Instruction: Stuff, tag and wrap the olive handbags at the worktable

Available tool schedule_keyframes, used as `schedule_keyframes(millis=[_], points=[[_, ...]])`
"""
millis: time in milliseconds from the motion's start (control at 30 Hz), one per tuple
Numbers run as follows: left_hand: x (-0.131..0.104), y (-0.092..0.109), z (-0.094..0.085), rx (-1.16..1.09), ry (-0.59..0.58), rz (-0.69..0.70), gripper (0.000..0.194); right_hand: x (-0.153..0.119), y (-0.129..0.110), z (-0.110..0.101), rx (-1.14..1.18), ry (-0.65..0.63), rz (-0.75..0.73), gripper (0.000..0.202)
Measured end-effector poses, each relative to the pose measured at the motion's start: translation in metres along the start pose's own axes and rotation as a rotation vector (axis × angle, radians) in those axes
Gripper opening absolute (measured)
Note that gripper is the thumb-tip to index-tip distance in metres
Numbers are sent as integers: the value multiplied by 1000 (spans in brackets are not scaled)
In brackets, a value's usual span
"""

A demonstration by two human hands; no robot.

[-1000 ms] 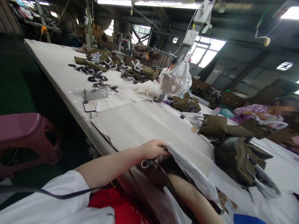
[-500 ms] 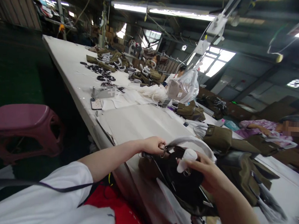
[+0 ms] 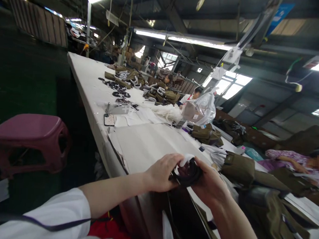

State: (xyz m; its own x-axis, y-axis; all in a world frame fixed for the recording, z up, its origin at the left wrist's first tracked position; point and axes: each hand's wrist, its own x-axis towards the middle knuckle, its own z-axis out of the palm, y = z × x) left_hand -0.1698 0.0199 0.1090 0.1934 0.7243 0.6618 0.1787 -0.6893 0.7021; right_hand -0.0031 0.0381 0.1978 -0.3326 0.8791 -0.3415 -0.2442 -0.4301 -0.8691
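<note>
Both hands hold a dark rolled strap (image 3: 189, 174) with a piece of white wrapping at its top. My left hand (image 3: 164, 172) grips its left side, fingers curled around. On the other side, my right hand (image 3: 211, 182) is wrapped round the roll. Below the hands a dark bag (image 3: 182, 214) lies at the table's front edge, partly hidden by my hands and forearms. Olive bags (image 3: 267, 216) lie to the right of my right forearm.
The long white table (image 3: 144, 144) carries a phone (image 3: 109, 120), a grey holder (image 3: 118, 108), dark rolled straps (image 3: 120, 94) and olive bags farther back. A pink stool (image 3: 30, 137) stands left. A person in a patterned top (image 3: 285, 158) sits at right.
My left hand has left the bag's edge and now grips the dark roll with my right hand. The roll has come up out of the bag. The view has shifted.
</note>
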Motion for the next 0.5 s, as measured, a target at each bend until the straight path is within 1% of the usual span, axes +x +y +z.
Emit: schedule_keyframes(millis=[33,67,100,133,167,200,233,267,333,433,500], points=[[3,-8,1,-96,63,-136,60,-2,1,2,-11,-19,42,29],[6,-18,1,-232,110,-303,49,-5,3,2,-37,-31,86,37],[8,-29,2,-392,140,-485,44,-9,7,0,-83,-31,122,44],[10,-41,2,-546,156,-661,44,-12,12,-3,-149,-19,130,48],[11,-51,2,-668,161,-808,44,-16,18,-7,-224,6,114,52],[10,-61,2,-745,159,-914,44,-20,24,-12,-299,31,76,55],[8,-69,3,-780,157,-979,41,-22,30,-17,-366,43,27,60],[5,-75,4,-785,159,-1011,37,-25,37,-23,-419,42,-19,63],[-3,-83,7,-763,147,-1026,33,-26,47,-33,-476,15,-67,65],[-13,-86,11,-734,133,-1027,33,-24,59,-46,-509,-5,-32,65],[-18,-85,11,-710,137,-1002,34,-23,65,-50,-524,-16,-3,64]])
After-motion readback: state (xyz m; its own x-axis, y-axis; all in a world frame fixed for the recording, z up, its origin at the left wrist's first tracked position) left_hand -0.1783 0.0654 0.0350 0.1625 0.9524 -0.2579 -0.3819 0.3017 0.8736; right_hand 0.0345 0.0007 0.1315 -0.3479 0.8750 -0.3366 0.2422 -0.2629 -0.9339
